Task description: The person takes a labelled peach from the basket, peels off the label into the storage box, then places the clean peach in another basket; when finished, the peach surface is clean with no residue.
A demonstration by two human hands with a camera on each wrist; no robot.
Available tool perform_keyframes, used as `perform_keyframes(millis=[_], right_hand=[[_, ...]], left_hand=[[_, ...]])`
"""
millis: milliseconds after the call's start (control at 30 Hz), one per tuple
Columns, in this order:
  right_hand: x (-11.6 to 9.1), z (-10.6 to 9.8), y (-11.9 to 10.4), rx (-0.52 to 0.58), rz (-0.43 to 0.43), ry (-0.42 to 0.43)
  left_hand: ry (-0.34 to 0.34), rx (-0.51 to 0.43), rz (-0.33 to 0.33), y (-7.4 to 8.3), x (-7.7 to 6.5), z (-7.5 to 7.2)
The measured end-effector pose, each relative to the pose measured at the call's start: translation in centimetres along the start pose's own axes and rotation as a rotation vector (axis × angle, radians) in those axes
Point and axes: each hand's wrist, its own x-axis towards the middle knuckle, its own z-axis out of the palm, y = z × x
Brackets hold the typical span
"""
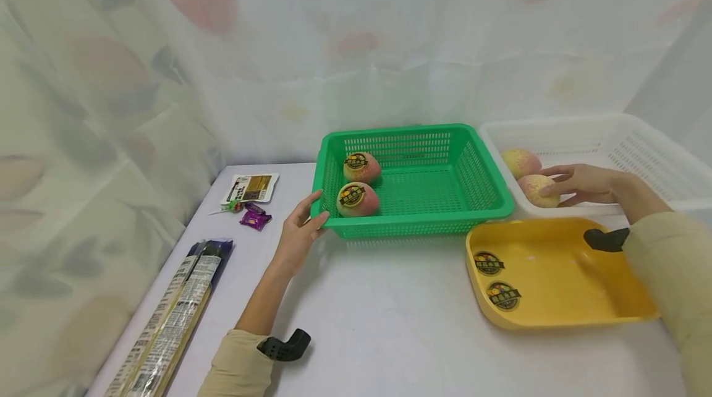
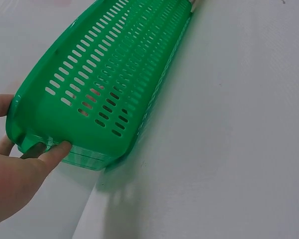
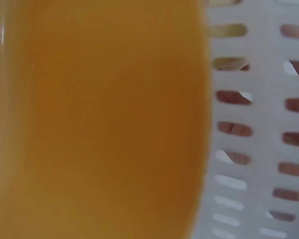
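Observation:
My left hand (image 1: 297, 239) pinches the near left corner of the green basket (image 1: 411, 222) at its rim; the left wrist view shows the thumb on the outer wall of the basket (image 2: 84, 64). Two pink peaches with black labels, the rear peach (image 1: 361, 168) and the front peach (image 1: 367, 200), sit at its left side. Inside the white basket (image 1: 584, 122), my right hand (image 1: 592, 183) has its fingers round a yellow-pink peach (image 1: 536, 190). Behind that lies another peach (image 1: 520, 163). The right wrist view shows skin only through the slots of the white basket (image 3: 261, 149).
A yellow tray (image 1: 556, 279) with two loose-looking labels (image 1: 503, 295) stands before the white basket, under my right forearm. At left lie a flat food packet (image 1: 258, 188), purple candies (image 1: 256, 219), a lollipop (image 1: 232, 206) and long noodle packs (image 1: 178, 316). A patterned curtain (image 1: 356, 44) hangs behind.

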Motion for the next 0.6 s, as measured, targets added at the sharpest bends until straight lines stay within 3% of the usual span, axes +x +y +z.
perform_keyframes(millis=[600], right_hand=[[-0.3,-0.45,0.66,0.01,-0.003,0.042]], left_hand=[[0.004,-0.01,0.0,-0.1,0.15,0.02]])
